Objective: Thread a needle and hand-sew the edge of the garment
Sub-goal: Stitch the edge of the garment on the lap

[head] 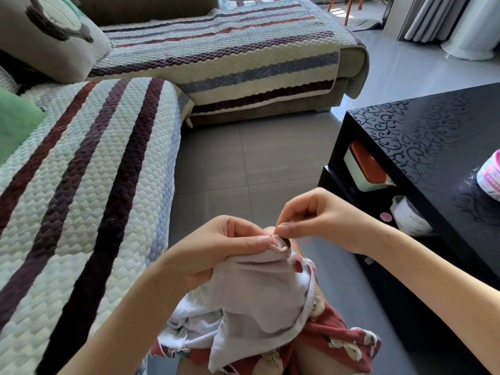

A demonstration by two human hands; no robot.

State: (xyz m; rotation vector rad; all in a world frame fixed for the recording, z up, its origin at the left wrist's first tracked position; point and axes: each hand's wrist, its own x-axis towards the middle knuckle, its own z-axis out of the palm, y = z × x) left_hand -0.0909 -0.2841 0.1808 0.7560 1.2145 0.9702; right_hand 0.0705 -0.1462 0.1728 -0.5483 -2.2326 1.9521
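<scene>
The striped sofa cover [81, 185] is lying to my left, well apart from the work.

My left hand [221, 247] is pinching the pale garment [259, 288] just below its folded edge [277, 247]. The thumb is pressing on top and the other fingers are curling underneath. The rest of the cloth is hanging down over my lap, near me.

Just right of that, my right hand [319, 220] is pinching something fine at the edge between thumb and forefinger, with its fingertips almost touching my left thumb. I am judging that it is the needle, though I cannot make the needle itself out. A red thread [305, 241] is trailing from the edge toward the right, under my right wrist.

Several things could go wrong from here:
- My two sets of fingertips are crowding one small spot, so a push at a bad angle could prick my left thumb.
- The loose thread is sagging, so it could loop on itself and knot as I am drawing it through.
- The fold is being held only by my pinch, so easing my grip could let it open and send the stitch through one layer only.
- Pulling too hard could pucker the edge or slip the thread out of the eye.

The black table [433, 147] is standing off to the right, with a pink and white tub [490, 177] at its right end.
</scene>
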